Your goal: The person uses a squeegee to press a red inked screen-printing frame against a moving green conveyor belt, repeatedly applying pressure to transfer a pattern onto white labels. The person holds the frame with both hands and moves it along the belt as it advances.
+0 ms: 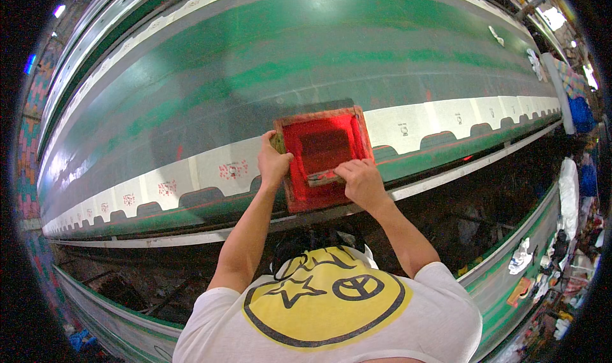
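Observation:
A wooden screen-printing frame (319, 115) stained with red ink lies across the strip of white fabric pieces (417, 117) near the table's front edge. My left hand (274, 162) is closed round the frame's left side, thumb over the rim. Inside the frame, my right hand (364, 183) grips a narrow squeegee (324, 177) close to the near end of the red mesh (325, 149). Left of the frame, the pieces bear red marks around a small dark figure (233, 170). Those to its right show only the small dark figure (404, 129). The fabric under the frame is hidden.
The long green-and-grey printing table (306, 57) runs across the view, with a pale rail (459, 171) along its near edge. Behind me stands another green table (503, 254). White scraps (521, 258) and clutter lie at the right, near a blue bundle (580, 114).

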A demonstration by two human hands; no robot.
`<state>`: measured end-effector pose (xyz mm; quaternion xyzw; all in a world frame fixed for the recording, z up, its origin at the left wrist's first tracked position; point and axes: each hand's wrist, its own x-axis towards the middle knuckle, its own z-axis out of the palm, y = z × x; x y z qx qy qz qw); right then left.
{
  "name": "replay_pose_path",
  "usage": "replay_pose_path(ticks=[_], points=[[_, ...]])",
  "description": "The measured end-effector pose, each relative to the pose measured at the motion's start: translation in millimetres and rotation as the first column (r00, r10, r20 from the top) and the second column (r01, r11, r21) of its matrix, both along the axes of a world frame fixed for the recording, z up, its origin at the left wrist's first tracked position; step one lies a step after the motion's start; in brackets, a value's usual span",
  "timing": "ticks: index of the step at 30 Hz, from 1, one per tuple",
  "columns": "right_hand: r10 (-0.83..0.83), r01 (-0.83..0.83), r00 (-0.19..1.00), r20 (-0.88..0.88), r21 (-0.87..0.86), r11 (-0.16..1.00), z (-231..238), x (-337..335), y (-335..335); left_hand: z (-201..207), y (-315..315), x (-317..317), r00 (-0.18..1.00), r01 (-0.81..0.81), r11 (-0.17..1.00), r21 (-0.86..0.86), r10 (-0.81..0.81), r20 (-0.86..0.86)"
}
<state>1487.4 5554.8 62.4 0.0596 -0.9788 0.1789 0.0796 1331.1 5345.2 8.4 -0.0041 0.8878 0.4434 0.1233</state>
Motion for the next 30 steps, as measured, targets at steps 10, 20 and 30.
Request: replay_pose_path(ticks=[10, 20, 30], points=[[-0.031, 0.033, 0.994, -0.103, 0.023, 0.999, -27, -78, 16, 1, 3, 0, 1.000, 0.007, 1.000, -0.003, -0.007, 0.010], [-0.007, 0.007, 1.000, 0.000, -0.005, 1.000, 3, -27, 12, 0, 3, 3, 1.000, 0.009, 0.993, 0.119, -0.011, 0.013], [-0.034, 0.038, 0.995, -0.093, 0.038, 0.999, -23, -42, 8, -5, 2, 1, 1.000, 0.017, 0.993, 0.119, -0.019, 0.017]])
